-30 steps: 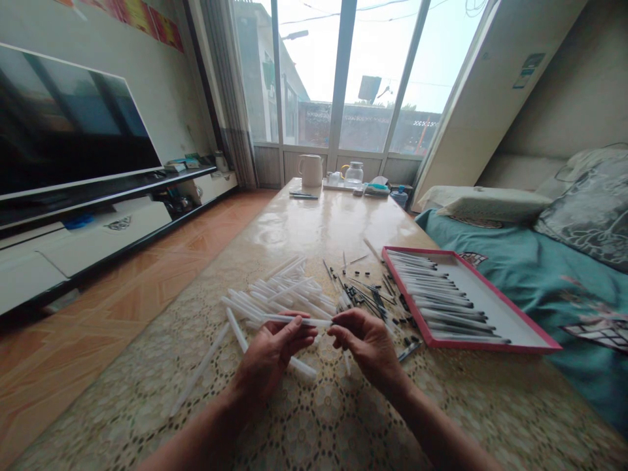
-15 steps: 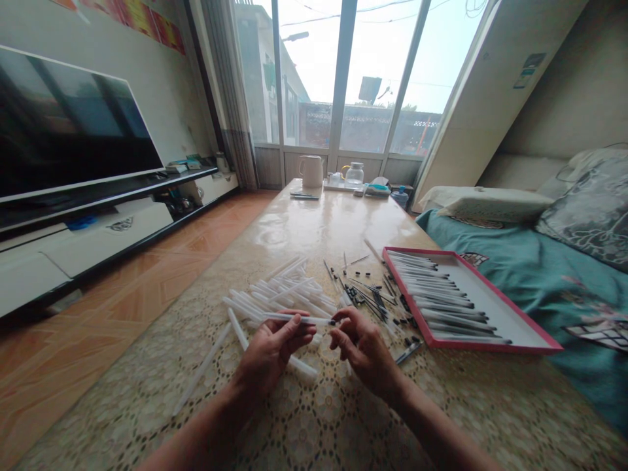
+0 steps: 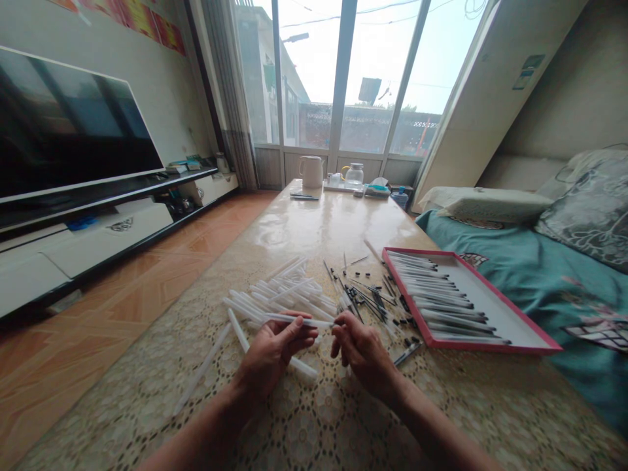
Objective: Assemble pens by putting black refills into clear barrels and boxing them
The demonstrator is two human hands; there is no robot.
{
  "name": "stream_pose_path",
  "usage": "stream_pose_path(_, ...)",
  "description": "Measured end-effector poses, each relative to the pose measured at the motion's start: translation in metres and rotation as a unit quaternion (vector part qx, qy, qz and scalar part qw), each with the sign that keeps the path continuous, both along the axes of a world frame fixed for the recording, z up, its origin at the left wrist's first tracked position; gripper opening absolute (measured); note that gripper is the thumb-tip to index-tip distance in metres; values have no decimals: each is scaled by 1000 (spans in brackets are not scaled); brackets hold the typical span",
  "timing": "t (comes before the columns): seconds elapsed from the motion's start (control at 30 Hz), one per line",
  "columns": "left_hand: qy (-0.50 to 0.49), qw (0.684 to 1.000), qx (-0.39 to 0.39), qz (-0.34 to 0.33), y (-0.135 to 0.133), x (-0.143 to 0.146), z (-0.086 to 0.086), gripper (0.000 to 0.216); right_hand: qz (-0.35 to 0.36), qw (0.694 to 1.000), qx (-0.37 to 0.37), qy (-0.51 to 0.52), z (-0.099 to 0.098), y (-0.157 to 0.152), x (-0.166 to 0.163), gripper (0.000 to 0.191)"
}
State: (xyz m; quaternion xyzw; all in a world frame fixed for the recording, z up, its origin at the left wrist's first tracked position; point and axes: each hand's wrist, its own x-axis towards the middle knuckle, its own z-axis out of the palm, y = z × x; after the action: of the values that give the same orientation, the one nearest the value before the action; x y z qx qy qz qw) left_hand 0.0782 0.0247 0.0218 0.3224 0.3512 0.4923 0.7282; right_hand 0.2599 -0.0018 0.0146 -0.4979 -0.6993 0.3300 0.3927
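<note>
My left hand (image 3: 275, 347) is closed around a white translucent pen barrel (image 3: 318, 323), held level above the table with thumb on top. At the barrel's right end, my right hand (image 3: 363, 350) pinches the tip; its fingers hide the small black end piece. Just beyond the left hand lies a heap of white pen barrels (image 3: 294, 288). Past the right hand are scattered thin dark pen refills (image 3: 375, 302) and small black plugs (image 3: 407, 341). On the right, a pink-rimmed box (image 3: 515, 314) holds a row of pens (image 3: 449, 294) with dark ends.
The long table (image 3: 314, 418) has a patterned cover. At its far end stand a beige kettle (image 3: 312, 173), a glass jug (image 3: 354, 174) and a tissue pack (image 3: 377, 190). A sofa (image 3: 540, 261) borders the right side, a TV cabinet (image 3: 118, 222) the left.
My right fingers have closed over the barrel's right end, covering the black piece that showed before. The left hand keeps its hold, almost unmoved.
</note>
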Motion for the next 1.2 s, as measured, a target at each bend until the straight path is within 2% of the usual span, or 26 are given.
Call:
stream_pose_path(0.1, 1, 1000, 4, -15, 0, 0, 0, 26, 8, 1000, -10, 3, -2, 0, 1, 37)
stream_pose_path(0.3, 6, 1000, -1, 11, 0, 0, 1, 25, -11, 1000, 9, -22, 0, -1, 2, 17)
stream_pose_path(0.47, 3, 1000, 2, -8, -1, 0, 1, 26, 3, 1000, -2, -26, -1, 0, 2, 33)
stream_pose_path(0.67, 6, 1000, -2, 6, -2, 1, 1, 25, -4, 999, 4, -35, -1, 0, 3, 19)
stream_pose_path(0.83, 3, 1000, 3, -12, -1, 1, 2, 26, 5, 1000, -2, -30, -2, 0, 2, 32)
stream_pose_path(1.03, 6, 1000, 0, 0, -1, 1, 3, 26, -2, 999, 20, -47, 2, 0, 2, 18)
stream_pose_path(1.2, 8, 1000, 12, -16, -1, 0, 0, 26, 5, 1000, -6, -20, 2, -2, 0, 24)
